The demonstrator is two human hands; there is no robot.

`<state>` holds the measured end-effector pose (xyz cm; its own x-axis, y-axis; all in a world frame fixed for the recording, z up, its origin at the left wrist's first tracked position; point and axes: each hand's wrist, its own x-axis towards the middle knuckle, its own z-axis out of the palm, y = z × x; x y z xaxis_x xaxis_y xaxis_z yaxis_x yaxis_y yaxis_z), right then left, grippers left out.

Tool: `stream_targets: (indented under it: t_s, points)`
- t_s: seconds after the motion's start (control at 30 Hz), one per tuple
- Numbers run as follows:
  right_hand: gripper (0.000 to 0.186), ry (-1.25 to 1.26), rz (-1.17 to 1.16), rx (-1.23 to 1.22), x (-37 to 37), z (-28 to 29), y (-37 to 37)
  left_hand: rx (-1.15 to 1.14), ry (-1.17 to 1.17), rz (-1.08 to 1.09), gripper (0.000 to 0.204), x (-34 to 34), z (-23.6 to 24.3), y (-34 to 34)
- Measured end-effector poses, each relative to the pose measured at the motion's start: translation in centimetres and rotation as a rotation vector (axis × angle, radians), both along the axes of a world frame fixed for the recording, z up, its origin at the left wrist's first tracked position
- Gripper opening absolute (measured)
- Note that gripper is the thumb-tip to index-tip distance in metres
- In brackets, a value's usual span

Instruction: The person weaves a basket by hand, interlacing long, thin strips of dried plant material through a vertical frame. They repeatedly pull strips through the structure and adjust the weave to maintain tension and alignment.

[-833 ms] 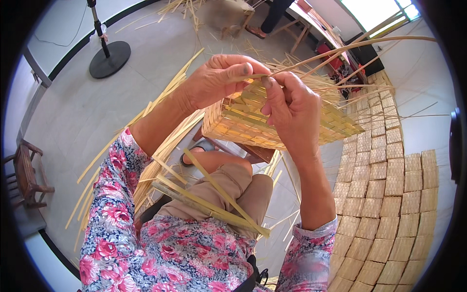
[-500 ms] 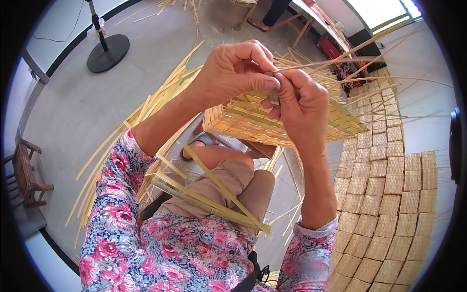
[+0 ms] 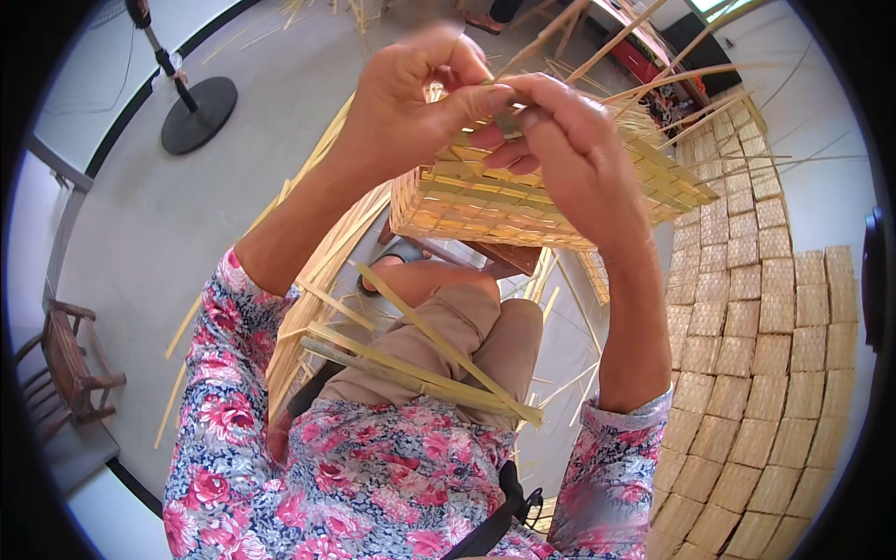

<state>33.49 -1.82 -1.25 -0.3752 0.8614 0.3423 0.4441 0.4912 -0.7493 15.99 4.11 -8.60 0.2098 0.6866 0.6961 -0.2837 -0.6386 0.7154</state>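
A woven bamboo basket [image 3: 457, 215] with long strips sticking up from its rim rests on a wooden stool [image 3: 509, 259] in front of me. My left hand [image 3: 415, 107] is at the top of the near rim, thumb and fingers pinched on a thin bamboo strip [image 3: 508, 123]. My right hand [image 3: 583, 159] meets it there, index finger and thumb closed on the same strip, lower fingers curled beneath. Where the fingertips meet, the strip is partly hidden. Loose green-yellow strips [image 3: 401, 317] lie across my lap.
A black round stand base [image 3: 201, 117] is at back left, a wooden chair [image 3: 79, 364] at left. Bundled strips [image 3: 327, 238] lie beside me. Rows of small woven pieces [image 3: 747, 411] cover the right side. Behind are a work table and a person's foot [image 3: 487, 21].
Both hands have risen in the picture, the left moving slightly leftward since the last frame. The right hand's index finger now reaches over the strip. The view has shifted a little.
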Motion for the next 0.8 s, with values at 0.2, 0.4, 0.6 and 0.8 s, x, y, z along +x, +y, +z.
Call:
stream_targets:
  t_s: [0.2,0.4,0.6,0.8]
  points:
    - [0.093,-0.114,-0.174,0.095,0.6,-1.9,-2.2,-0.139,0.203,-0.208,0.029,-1.1,1.8,-0.3]
    - [0.109,-0.188,-0.321,0.425,0.1,-4.6,-2.2,-0.221,0.152,-0.447,0.037,-1.0,2.1,-0.9]
    - [0.096,-0.237,-0.507,0.497,-0.5,-4.2,-1.7,-0.158,0.228,-0.458,0.033,-0.8,2.2,-0.7]
    - [0.080,-0.259,-0.554,0.541,-1.2,-4.5,-1.7,0.007,0.259,-0.513,0.024,-0.8,2.4,-0.1]
